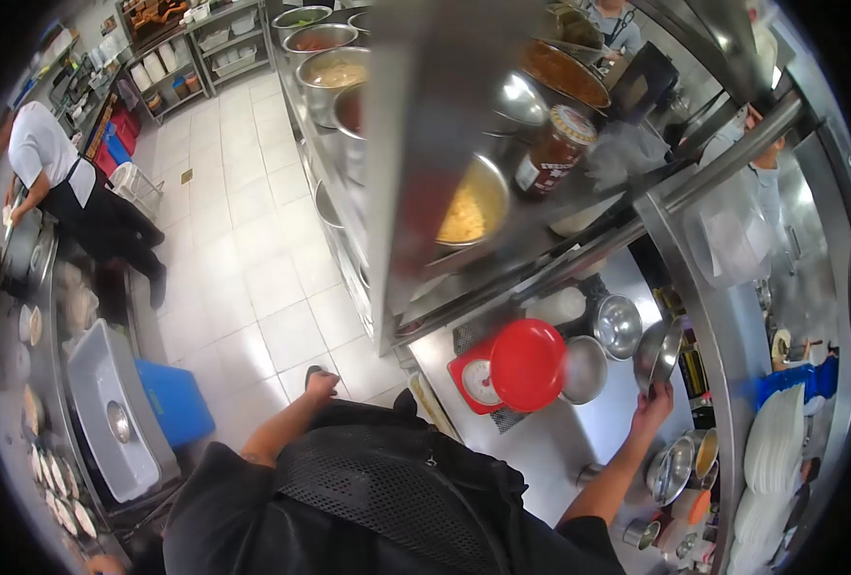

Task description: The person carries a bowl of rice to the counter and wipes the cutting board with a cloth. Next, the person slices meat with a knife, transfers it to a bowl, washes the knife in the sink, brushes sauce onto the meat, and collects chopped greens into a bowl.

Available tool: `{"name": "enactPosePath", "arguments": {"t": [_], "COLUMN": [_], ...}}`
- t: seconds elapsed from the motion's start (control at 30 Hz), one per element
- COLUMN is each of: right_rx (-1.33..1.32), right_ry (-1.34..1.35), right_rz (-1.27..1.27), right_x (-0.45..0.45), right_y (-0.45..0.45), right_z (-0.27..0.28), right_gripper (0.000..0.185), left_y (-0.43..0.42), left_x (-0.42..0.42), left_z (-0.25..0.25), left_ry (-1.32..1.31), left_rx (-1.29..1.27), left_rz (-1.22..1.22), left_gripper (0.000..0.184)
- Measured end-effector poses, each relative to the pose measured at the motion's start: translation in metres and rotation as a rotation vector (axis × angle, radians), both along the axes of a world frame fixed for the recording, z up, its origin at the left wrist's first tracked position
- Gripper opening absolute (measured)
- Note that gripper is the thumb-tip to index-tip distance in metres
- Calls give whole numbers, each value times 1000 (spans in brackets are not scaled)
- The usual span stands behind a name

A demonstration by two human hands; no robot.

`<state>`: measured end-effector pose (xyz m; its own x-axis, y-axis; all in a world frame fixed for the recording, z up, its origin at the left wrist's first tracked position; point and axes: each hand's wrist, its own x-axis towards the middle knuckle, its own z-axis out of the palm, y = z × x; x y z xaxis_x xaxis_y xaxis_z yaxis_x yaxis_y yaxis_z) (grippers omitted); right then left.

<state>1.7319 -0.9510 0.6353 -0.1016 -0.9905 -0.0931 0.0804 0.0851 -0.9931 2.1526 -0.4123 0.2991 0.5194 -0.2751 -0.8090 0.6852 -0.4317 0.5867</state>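
My right hand (652,406) grips the rim of a metal bowl (657,353), which is tilted on its side above the steel counter (569,443). Near it on the counter are a shiny steel bowl (618,326) and another metal bowl (584,370). A red kitchen scale (469,377) with a round dial carries a red pan (528,364). My left hand (323,383) is out over the tiled floor, its fingers curled. A small dark shape shows at those fingers, too unclear to name.
A steel shelf over the counter holds a jar with a red label (555,153) and several pots of food. At left are a grey tub (109,402) and a blue bin (174,401). A co-worker in a white shirt (51,149) stands beyond. Stacked white plates (773,460) stand at right.
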Motion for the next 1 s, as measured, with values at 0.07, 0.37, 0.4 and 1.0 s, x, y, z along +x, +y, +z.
{"name": "enactPosePath", "arguments": {"t": [0.07, 0.37, 0.4, 1.0], "right_rx": [-62, -190, -164, -159], "right_ry": [-14, 385, 459, 560], "right_rz": [46, 540, 611, 1535], "right_x": [-3, 135, 166, 516], "right_y": [59, 308, 324, 474], "right_z": [21, 71, 67, -40], "right_gripper": [27, 39, 40, 37], "left_y": [-21, -77, -68, 188], "left_x": [4, 59, 67, 209], "left_z": [9, 218, 240, 89], "left_ry": [-102, 297, 418, 640], "left_rx": [84, -696, -871, -784], "left_rz": [-242, -970, -955, 734], "left_gripper": [36, 60, 64, 28]}}
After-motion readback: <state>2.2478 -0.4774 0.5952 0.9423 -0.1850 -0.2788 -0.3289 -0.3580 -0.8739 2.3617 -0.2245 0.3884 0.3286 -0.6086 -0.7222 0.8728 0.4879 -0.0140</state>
